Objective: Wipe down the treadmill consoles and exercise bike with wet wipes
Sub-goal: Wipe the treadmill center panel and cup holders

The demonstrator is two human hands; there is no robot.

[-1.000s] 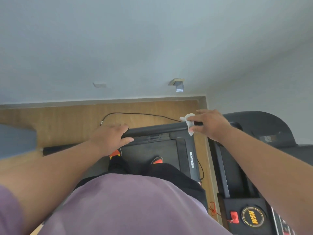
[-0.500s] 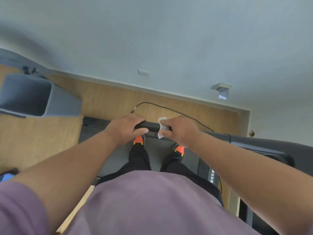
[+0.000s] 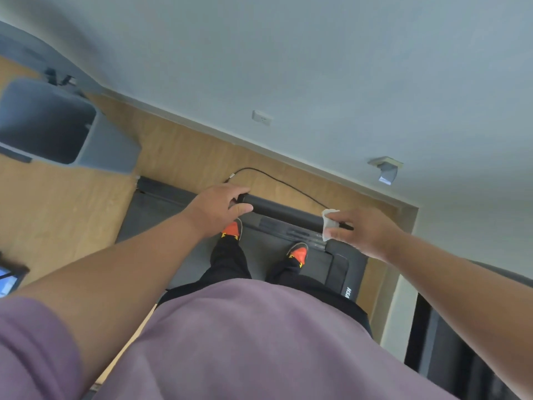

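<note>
Right hand (image 3: 366, 230) presses white wipe (image 3: 328, 223) on bar (image 3: 284, 210); deck lettering unreadable.

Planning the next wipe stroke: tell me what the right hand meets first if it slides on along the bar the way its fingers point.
Probably the left hand, gripping the handlebar at its far end; bare bar lies between.

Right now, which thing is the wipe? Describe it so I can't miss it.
Find the black treadmill handlebar across the middle. At its right end, the right hand grips it. The wipe is the small crumpled white piece under those fingers, the only white thing on the bar.
</note>
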